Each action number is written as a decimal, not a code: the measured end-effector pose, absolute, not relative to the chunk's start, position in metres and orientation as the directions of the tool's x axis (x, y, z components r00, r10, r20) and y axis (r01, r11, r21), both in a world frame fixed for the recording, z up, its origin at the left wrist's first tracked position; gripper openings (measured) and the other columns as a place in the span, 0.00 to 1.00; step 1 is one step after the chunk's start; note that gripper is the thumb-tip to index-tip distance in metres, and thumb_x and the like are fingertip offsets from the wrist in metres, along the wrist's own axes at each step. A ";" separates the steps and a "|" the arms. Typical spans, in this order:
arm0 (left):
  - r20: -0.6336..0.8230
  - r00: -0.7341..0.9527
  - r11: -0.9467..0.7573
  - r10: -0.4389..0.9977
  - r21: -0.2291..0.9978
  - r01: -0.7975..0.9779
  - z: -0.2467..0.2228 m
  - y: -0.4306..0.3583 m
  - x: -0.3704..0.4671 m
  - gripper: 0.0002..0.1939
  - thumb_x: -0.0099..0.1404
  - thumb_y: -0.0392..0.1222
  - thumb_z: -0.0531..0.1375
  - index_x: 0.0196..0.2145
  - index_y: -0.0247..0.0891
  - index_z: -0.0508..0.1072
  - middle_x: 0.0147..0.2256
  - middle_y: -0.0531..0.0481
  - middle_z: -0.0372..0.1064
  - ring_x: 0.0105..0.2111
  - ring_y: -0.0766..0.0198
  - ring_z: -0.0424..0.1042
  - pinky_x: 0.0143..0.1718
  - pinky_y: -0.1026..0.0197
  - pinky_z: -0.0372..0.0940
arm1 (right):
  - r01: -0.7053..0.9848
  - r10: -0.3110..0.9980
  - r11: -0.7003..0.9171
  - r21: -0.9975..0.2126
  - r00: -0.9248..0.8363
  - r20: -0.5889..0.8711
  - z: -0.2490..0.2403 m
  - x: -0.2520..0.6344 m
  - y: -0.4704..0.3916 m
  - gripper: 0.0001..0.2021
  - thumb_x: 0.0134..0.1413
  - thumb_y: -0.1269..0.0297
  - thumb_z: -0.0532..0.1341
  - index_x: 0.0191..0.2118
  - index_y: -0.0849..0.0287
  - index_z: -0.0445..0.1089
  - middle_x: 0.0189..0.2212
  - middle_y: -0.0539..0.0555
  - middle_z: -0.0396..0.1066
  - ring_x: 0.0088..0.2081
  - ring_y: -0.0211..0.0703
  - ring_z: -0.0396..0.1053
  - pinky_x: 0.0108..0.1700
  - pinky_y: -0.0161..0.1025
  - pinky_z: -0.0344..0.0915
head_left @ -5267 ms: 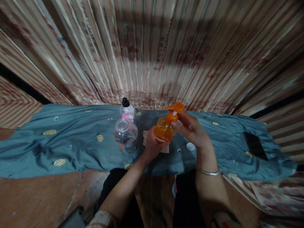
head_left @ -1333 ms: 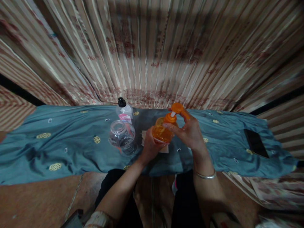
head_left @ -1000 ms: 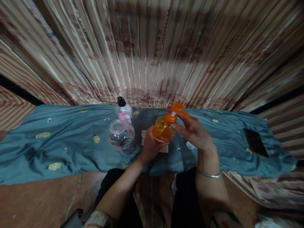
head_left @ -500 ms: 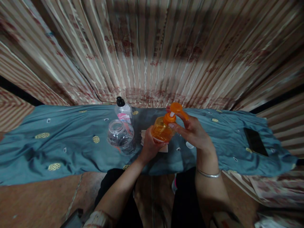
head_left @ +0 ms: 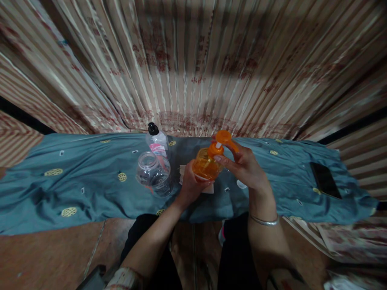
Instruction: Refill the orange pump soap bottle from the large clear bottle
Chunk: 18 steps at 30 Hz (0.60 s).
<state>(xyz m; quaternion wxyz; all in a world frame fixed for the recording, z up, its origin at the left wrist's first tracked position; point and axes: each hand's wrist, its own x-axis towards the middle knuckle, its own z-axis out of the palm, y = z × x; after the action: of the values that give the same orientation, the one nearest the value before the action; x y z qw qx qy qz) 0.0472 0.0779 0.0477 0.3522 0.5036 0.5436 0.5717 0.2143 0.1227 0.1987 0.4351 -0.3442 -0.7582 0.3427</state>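
Note:
An orange see-through pump bottle (head_left: 206,166) is held up over the middle of the cloth-covered table, with liquid inside. My left hand (head_left: 191,184) is wrapped round its lower body. My right hand (head_left: 246,166) grips the orange pump top (head_left: 216,150), thumb on the collar and fingers behind the head. Left of my hands stand a clear wide-mouthed jar (head_left: 154,175) and, behind it, a clear bottle (head_left: 157,143) with a black cap and pink label. Beneath the pump bottle a pale piece of card or paper (head_left: 208,189) lies partly hidden.
The blue-green cloth (head_left: 99,181) covers a long narrow table. A dark phone (head_left: 325,180) lies toward its right end. A small white round lid (head_left: 241,184) is beside my right wrist. Patterned curtains (head_left: 196,80) hang behind the table.

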 end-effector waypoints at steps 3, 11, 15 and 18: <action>0.188 -0.252 -0.154 0.949 0.977 0.149 0.048 0.078 0.047 0.52 0.40 0.50 0.84 0.60 0.43 0.68 0.56 0.39 0.75 0.60 0.39 0.76 0.63 0.35 0.68 | 0.315 0.841 0.536 -0.784 -0.281 0.462 0.200 0.208 0.118 0.24 0.60 0.43 0.74 0.56 0.50 0.80 0.58 0.56 0.82 0.63 0.59 0.77 0.70 0.58 0.68; 0.187 -0.249 -0.155 0.950 0.978 0.142 0.050 0.077 0.046 0.51 0.40 0.49 0.84 0.59 0.43 0.68 0.55 0.40 0.75 0.59 0.40 0.76 0.63 0.35 0.68 | 0.288 0.835 0.536 -0.794 -0.323 0.446 0.202 0.208 0.117 0.28 0.59 0.44 0.75 0.60 0.49 0.78 0.62 0.56 0.79 0.64 0.58 0.76 0.71 0.56 0.68; 0.178 -0.247 -0.148 0.953 0.980 0.133 0.051 0.077 0.047 0.51 0.41 0.49 0.84 0.59 0.43 0.67 0.56 0.39 0.75 0.59 0.41 0.76 0.62 0.36 0.68 | 0.272 0.823 0.544 -0.794 -0.361 0.440 0.201 0.209 0.119 0.22 0.64 0.45 0.72 0.59 0.49 0.80 0.63 0.55 0.79 0.67 0.57 0.74 0.72 0.57 0.66; 0.170 -0.253 -0.139 0.952 0.981 0.135 0.052 0.076 0.047 0.51 0.41 0.50 0.84 0.59 0.41 0.67 0.56 0.38 0.74 0.59 0.40 0.76 0.63 0.35 0.67 | 0.270 0.815 0.565 -0.780 -0.327 0.478 0.200 0.207 0.118 0.20 0.63 0.48 0.73 0.57 0.48 0.82 0.62 0.55 0.80 0.66 0.57 0.75 0.72 0.58 0.67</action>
<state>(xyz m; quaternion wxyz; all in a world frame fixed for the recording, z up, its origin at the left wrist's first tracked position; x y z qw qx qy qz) 0.0470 0.0762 0.0519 0.3584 0.4948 0.5494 0.5700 0.2070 0.1178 0.1999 0.4563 -0.3579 -0.7579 0.2989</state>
